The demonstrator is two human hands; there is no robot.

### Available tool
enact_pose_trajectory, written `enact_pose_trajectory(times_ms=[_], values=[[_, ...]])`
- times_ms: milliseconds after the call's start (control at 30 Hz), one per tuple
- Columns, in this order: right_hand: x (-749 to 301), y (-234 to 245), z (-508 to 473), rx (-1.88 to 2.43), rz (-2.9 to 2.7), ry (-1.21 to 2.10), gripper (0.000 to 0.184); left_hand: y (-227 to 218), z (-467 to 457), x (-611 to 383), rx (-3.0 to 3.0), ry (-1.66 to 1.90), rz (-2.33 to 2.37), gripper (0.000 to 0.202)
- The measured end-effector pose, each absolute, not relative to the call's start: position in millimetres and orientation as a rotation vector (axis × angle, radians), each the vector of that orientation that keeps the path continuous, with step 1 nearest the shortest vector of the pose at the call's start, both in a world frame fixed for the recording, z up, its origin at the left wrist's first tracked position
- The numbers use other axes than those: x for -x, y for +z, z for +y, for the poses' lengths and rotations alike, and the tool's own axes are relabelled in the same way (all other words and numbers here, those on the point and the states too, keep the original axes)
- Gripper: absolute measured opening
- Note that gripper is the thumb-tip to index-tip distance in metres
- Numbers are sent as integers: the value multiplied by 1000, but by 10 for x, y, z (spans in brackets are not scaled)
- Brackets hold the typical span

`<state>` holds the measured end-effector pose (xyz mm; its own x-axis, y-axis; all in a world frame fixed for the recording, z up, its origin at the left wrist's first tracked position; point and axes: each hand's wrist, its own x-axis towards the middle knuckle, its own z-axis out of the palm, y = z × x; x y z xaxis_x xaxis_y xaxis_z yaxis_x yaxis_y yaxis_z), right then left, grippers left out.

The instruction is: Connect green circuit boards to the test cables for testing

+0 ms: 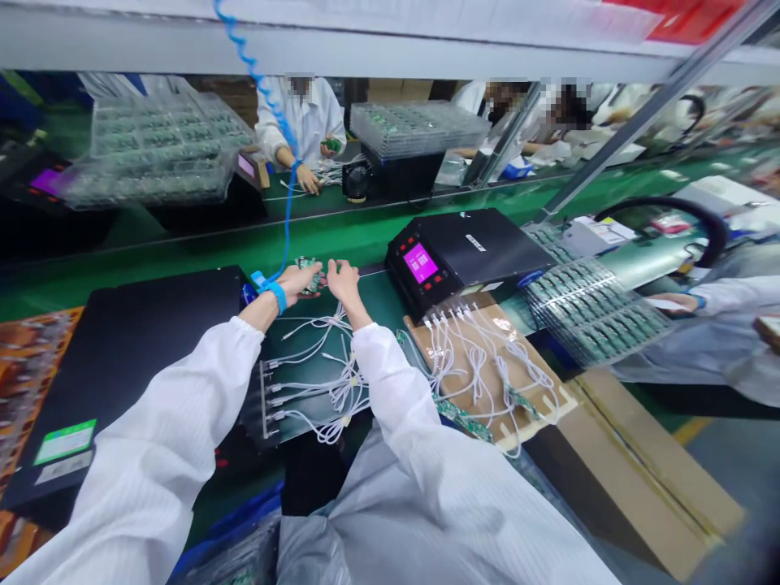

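Both my hands meet at the far edge of the green bench, over a small green circuit board [312, 275]. My left hand [297, 283] grips the board from the left; a blue wrist strap [275, 294] with a coiled blue cord sits on that wrist. My right hand [342, 280] pinches the board's right side, fingers curled. Below my hands lies a tangle of white cables [329, 370], plugged into a black unit [122, 357] on my left.
A black tester with a pink screen [420, 262] stands to the right, with white cables over a cardboard sheet [481, 366]. Clear trays of boards [588, 305] lie further right, beside a co-worker's sleeve [725, 296]. Across the belt, people work behind stacked trays [158, 146].
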<state>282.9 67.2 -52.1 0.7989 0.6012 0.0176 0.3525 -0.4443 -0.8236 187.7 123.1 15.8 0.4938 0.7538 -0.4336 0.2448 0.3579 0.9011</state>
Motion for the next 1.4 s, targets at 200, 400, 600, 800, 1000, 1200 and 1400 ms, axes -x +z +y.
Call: enact_pose_trajectory(times_ms=[200, 400, 600, 800, 1000, 1200, 1400], values=[[-3023, -722, 704, 2461, -603, 513, 55, 186, 1417, -1867, -1140, 531, 1038, 16], [-2940, -776, 634, 2249, -875, 528, 22, 190, 1439, -1865, -1077, 638, 1012, 10], [-2643, -779, 350, 1689, -1050, 370, 32, 168, 1455, -1840, -1054, 754, 1032, 9], [-2567, -755, 213, 1708, -992, 219, 35, 187, 1457, -1812, -1035, 792, 1018, 12], [-2571, -745, 203, 1701, -1007, 228, 30, 184, 1451, -1798, -1044, 768, 987, 17], [-2566, -725, 192, 1705, -1065, 208, 31, 181, 1442, -1795, -1072, 743, 979, 13], [-2599, -709, 166, 1729, -1147, 237, 33, 158, 1428, -1798, -1181, 744, 997, 9]])
